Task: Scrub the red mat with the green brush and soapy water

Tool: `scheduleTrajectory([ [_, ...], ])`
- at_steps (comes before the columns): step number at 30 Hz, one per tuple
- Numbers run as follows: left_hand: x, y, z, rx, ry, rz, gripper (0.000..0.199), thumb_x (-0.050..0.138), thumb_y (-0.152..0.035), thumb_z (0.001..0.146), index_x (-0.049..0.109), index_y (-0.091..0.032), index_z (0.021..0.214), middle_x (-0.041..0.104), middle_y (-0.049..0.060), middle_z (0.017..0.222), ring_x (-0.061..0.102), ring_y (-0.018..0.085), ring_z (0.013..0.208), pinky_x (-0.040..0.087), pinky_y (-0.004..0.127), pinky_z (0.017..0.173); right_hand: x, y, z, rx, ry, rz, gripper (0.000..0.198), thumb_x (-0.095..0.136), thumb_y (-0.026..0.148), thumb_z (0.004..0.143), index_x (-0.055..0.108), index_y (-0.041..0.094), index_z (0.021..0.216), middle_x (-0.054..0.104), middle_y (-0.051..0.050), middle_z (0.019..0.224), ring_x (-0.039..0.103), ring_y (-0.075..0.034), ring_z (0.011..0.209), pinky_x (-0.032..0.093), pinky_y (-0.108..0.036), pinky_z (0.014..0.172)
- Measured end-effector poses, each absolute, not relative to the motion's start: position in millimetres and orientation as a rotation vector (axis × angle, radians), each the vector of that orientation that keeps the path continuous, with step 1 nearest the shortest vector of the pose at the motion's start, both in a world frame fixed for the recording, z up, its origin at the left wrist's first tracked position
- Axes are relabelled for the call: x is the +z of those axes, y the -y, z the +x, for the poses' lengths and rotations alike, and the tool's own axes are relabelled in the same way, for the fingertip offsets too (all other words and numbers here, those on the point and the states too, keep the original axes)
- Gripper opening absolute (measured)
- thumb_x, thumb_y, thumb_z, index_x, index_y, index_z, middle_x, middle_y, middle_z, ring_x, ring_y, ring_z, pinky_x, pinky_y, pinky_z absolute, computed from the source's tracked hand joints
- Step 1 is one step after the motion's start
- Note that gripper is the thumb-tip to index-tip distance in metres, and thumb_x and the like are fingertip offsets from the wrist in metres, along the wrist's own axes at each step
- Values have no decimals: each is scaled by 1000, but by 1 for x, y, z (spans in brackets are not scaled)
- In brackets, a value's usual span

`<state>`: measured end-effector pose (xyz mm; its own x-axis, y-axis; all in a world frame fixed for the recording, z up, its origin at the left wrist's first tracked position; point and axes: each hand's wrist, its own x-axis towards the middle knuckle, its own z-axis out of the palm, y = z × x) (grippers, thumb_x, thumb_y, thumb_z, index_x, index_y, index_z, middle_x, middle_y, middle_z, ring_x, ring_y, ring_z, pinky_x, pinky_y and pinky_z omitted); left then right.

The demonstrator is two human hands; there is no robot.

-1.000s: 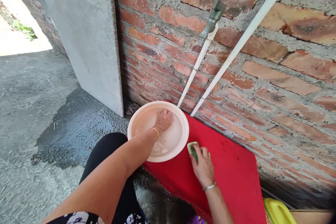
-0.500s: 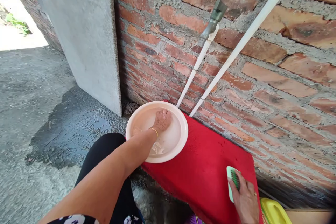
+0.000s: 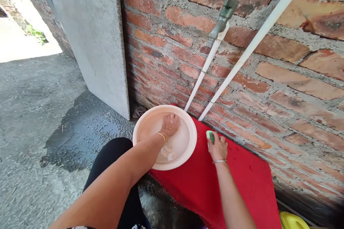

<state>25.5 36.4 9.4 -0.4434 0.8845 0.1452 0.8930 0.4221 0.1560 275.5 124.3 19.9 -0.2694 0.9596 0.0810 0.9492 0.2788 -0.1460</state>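
Observation:
My left hand (image 3: pixel 170 124) reaches into a pale pink basin (image 3: pixel 138 134) of cloudy water. Its fingers curl downward, and whatever they may be gripping is hidden beneath them. To the right of the basin, my right hand (image 3: pixel 218 149) grips a light green scrub brush (image 3: pixel 209 135) whose dark green bristles show between the fingers. Hand and brush are over the red tabletop (image 3: pixel 249 179), close to the wall; I cannot tell whether the brush touches the surface. The basin stands at the left end of that same tabletop.
A brick wall (image 3: pixel 185 57) runs behind the tabletop, with two white pipes and a grey-green tap (image 3: pixel 223 16) on it. A grey slab (image 3: pixel 94 35) leans at left beside wet concrete floor (image 3: pixel 80 132). Something yellow (image 3: pixel 292 220) sits at lower right.
My right hand has carried the scrub brush leftward and away from me, from the near right end of the tabletop to beside the basin. My left hand stays in the basin.

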Motion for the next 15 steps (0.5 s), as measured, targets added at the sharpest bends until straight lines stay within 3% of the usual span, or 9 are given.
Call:
scheduleTrajectory([
  [8,7,-36,25,-362,2609,-1631,28,40,-24,94,64,-15,106,61,18,109,58,31,102,38,44,89,25,-26,305,435,2904,-764,36,58,28,92,62,36,126,59,-3,113,55,-20,102,47,-34,89],
  [11,6,-37,25,-325,2611,-1633,29,40,-22,94,64,-14,107,61,18,110,59,31,100,38,44,88,29,-15,312,481,2972,-668,38,61,26,90,62,38,126,59,-1,114,54,-19,104,46,-33,92],
  [15,7,-37,24,-305,2612,-1628,29,39,-23,94,65,-14,107,62,18,110,59,30,101,38,43,88,23,-39,299,278,2882,-841,39,56,28,93,60,36,131,59,-4,116,53,-21,103,46,-34,91],
])
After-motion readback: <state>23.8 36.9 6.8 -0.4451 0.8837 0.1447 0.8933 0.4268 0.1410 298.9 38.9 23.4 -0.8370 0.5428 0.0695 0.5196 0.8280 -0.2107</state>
